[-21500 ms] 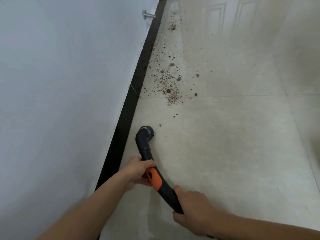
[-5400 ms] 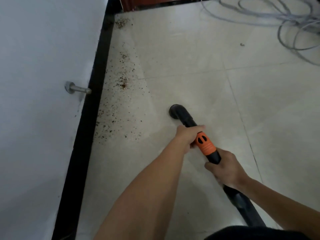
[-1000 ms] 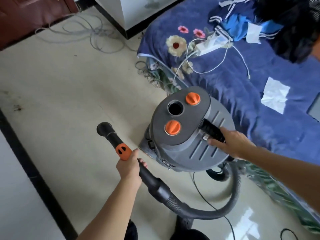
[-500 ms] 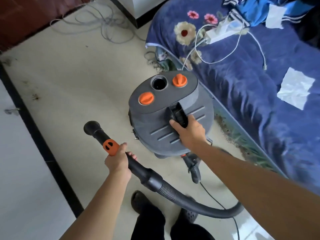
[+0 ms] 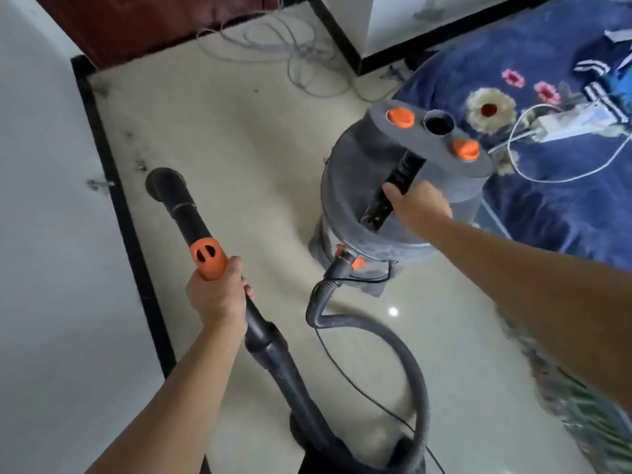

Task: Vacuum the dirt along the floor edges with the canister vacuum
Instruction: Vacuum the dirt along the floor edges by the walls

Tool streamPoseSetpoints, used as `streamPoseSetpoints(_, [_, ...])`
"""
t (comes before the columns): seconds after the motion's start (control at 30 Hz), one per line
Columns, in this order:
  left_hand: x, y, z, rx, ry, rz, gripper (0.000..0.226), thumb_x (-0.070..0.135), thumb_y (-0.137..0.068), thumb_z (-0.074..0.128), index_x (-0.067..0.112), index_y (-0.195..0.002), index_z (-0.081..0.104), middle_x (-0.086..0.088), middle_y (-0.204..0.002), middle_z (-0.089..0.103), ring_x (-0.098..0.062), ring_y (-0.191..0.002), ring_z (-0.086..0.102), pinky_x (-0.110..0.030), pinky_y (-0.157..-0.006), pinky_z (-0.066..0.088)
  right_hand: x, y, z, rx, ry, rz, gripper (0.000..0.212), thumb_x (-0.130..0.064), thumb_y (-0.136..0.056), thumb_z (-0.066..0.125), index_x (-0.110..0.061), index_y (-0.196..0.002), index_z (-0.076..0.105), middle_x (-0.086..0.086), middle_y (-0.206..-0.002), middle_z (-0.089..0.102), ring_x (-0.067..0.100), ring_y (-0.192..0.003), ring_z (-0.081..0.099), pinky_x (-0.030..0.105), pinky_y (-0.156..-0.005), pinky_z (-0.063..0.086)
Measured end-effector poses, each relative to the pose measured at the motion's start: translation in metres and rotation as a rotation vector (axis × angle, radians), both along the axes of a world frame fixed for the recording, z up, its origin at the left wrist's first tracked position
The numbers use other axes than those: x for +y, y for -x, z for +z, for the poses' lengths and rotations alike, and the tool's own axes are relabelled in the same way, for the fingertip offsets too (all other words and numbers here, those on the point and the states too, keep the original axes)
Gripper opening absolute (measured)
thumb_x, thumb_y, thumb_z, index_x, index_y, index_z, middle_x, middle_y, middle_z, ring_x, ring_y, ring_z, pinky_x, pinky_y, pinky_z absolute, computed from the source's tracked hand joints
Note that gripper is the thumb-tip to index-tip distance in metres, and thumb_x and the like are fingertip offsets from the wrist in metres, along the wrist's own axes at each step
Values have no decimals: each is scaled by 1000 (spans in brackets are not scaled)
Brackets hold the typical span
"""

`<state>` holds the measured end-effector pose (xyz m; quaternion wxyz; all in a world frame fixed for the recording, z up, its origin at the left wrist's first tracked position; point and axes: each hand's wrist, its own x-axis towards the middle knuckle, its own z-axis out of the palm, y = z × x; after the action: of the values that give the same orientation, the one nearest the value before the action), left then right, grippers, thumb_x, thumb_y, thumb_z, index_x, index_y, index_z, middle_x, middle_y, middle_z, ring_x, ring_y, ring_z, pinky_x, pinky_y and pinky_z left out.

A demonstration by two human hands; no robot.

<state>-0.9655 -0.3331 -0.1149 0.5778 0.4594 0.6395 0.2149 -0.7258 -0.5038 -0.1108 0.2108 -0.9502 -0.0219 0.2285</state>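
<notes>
Pale tile floor [image 5: 239,159], black skirting [image 5: 121,206]

One head-worn camera looks steeply down and forward, close over the hands and the floor [image 5: 212,107] beyond.

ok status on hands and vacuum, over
Left hand grips wand. Right hand grips canister handle, canister tilted. Dirt by baseboard. Hose and cord looped underfoot.

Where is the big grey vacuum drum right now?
In the head view the grey canister is right of centre, beside the blue floral bedcover, with the right hand gripping its top handle.
</notes>
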Motion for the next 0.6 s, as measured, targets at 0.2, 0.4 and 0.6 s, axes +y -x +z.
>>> streamPoseSetpoints(0.2, [69,-12,17,-2,-150,-93,17,10,-76,65,11,-72,49,-7,-55,48,-19,-41,45,-29,-46,45,-7,-41,10,-471,473,1033,82,-68,-88,45,-17,-151,36,17,-158,29,37,-147,21,53,-117,20])
streamPoseSetpoints(0.4, [94,-30,15,35,-221,-136,17,9,-76,67,9,-73,50,-7,-59,52,-17,-43,49,-28,-46,47,12,-82,-3,-415,553,1162,88,-69,-86,-16,-25,-158,11,11,-164,12,34,-151,-5,49,-120,7])
streamPoseSetpoints(0.6, [84,-67,12,121,-167,-180,12,12,-77,65,5,-79,55,-12,-64,56,-18,-48,52,-24,-43,47,43,-100,-15,-379,426,977,69,-62,-97,10,-26,-157,15,10,-164,9,34,-151,-11,49,-121,-1])
